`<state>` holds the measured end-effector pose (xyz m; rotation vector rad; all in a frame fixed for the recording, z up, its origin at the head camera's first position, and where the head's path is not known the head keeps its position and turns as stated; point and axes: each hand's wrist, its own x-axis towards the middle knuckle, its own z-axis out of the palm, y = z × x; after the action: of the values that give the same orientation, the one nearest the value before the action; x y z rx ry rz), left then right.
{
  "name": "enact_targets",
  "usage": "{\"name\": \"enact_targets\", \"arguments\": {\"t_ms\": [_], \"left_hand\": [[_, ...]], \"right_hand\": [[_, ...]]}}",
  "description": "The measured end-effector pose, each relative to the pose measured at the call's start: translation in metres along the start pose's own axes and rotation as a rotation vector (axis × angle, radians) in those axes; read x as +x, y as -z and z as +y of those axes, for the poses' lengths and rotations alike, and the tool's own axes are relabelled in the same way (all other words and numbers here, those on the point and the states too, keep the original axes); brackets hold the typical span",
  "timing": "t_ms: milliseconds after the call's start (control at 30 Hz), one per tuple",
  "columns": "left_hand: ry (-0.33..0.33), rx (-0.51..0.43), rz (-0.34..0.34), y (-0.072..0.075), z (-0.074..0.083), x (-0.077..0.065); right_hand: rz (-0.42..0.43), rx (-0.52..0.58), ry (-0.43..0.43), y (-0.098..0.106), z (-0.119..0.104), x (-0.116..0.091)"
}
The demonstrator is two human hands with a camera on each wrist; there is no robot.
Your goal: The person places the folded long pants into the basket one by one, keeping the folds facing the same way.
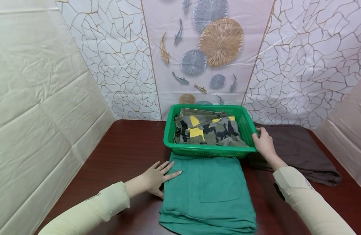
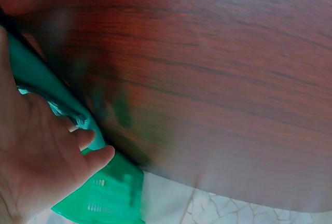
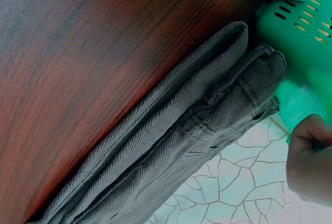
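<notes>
"How far along does it look to you?"

"The folding seems done, I'd say. The green cloth (image 1: 210, 192) lies flat in a folded bundle at the near side of the table (image 1: 127, 143), and the dark cloth (image 1: 298, 150) lies folded off to the right."

"And the camouflage cloth (image 1: 210, 130)?"

"That's inside the green basket (image 1: 198, 148), just beyond the green cloth. So something is packed, by my reckoning, and two bundles lie outside. Whether those belong in there too, I can't tell."

"Does the basket sit on the green cloth?"

"Its near side comes right up to the cloth's far edge. From here I can't tell whether it overlaps it or stands only on the table."

"What about the hands?"

"The left hand (image 1: 157, 178) is spread, fingers lying on the left edge of the green cloth. The right hand (image 1: 264, 143) grips the basket's right rim, curled round it."

"Count everything for me."

"Two hands, one basket, one green bundle, one dark bundle. In the basket, at least one camouflage piece, with an olive fold (image 1: 201, 112) behind it. I can't tell if that's a second garment."
</notes>
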<state>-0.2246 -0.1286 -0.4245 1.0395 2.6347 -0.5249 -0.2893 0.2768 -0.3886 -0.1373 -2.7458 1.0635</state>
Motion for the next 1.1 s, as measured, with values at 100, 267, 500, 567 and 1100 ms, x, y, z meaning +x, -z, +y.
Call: {"name": "enact_targets", "arguments": {"t_ms": [100, 267, 500, 567, 1100], "left_hand": [[0.008, 0.018, 0.006, 0.001, 0.005, 0.003], [-0.032, -0.060, 0.023, 0.000, 0.007, 0.007], [-0.177, -0.500, -0.074, -0.005, -0.011, 0.006], [-0.201, -0.635, -0.118, -0.005, -0.016, 0.004], [0.000, -1.201, 0.451, 0.002, -0.016, -0.026]], "right_hand": [[0.005, 0.003, 0.005, 0.000, -0.001, 0.001], [0.020, 0.009, -0.001, 0.001, -0.002, 0.001], [-0.067, 0.122, -0.035, 0.005, 0.001, -0.003], [-0.100, 0.133, -0.045, 0.009, 0.003, -0.008], [-0.402, 0.216, -0.106, 0.047, 0.005, -0.060]]}}
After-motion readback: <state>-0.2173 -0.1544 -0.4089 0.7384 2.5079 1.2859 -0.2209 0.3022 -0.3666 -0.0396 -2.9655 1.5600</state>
